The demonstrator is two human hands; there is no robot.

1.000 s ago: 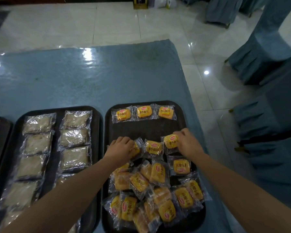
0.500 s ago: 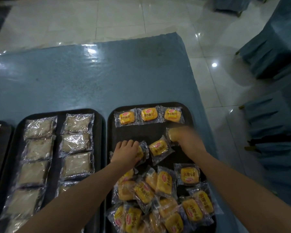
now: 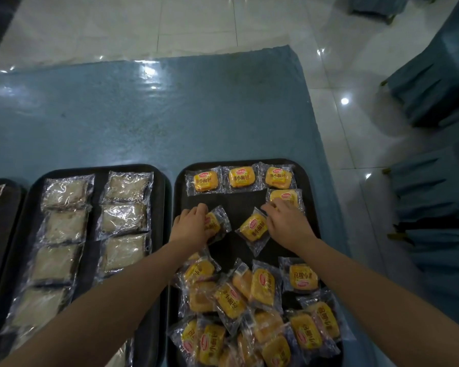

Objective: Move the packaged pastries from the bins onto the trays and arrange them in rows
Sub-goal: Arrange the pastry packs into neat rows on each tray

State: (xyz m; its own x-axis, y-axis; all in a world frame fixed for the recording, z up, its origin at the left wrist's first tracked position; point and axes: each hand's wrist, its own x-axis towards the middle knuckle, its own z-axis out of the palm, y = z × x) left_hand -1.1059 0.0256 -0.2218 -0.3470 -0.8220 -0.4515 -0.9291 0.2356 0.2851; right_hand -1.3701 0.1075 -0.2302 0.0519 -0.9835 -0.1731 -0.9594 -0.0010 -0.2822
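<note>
While tilted, one pastry (image 3: 252,225) touches the right hand (image 3: 286,223).

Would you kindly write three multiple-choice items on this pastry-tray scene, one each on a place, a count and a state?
1. Where is the finished row of yellow bread packets?
A. far edge of the right tray
B. on the blue tablecloth
C. on the floor

2. How many packets form that row?
A. two
B. three
C. five

3. What is the left hand doing?
A. hanging idle
B. holding a packet
C. lifting the tray

Answers: 1 A, the row lines the tray's far edge; 2 B, three lie side by side; 3 B, its fingers curl over a packet at the tray's left side.
</note>
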